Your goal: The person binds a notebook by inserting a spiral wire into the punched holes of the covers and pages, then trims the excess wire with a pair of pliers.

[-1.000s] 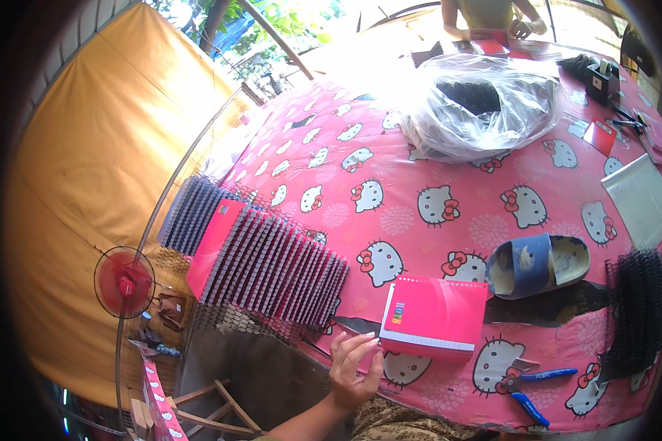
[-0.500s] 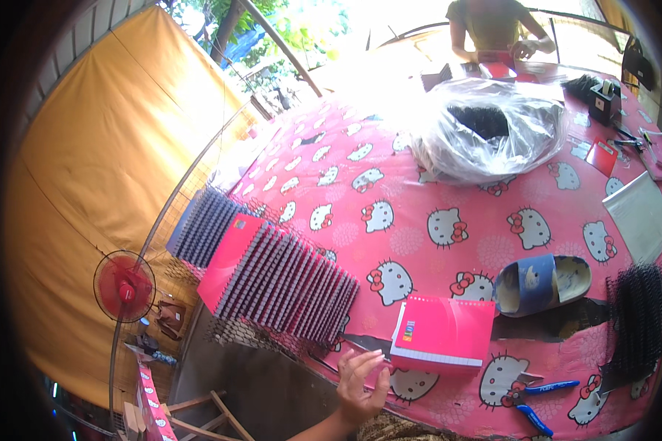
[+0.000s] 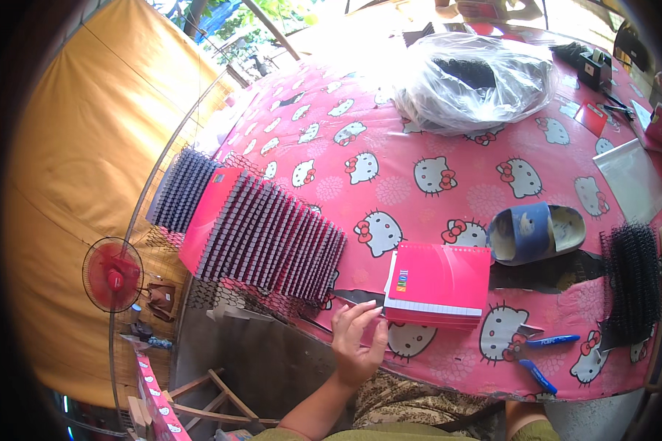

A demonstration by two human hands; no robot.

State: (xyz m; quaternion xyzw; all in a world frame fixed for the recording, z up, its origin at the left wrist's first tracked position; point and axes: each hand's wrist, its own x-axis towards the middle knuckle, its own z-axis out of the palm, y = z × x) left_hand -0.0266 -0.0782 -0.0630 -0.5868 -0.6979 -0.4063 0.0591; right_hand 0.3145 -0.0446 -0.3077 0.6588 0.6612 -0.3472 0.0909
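We see the left hand [image 3: 357, 342] at lower centre, grip loosely apart, fingertips touching the left end of the pink notebook stack [image 3: 438, 285] on the bench [image 3: 434, 147]. The stack's long axis runs rightward from it; no right hand shows.

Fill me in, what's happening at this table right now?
A person sits at a table covered with a pink cartoon-cat cloth. Their left hand touches the near left corner of a stack of red notebooks lying flat by the table's near edge. The right hand is out of view. To the left, a row of spiral-bound notebooks lies overlapped on a wire rack. A blue sandal, black binding coils and two blue pens sit to the right.
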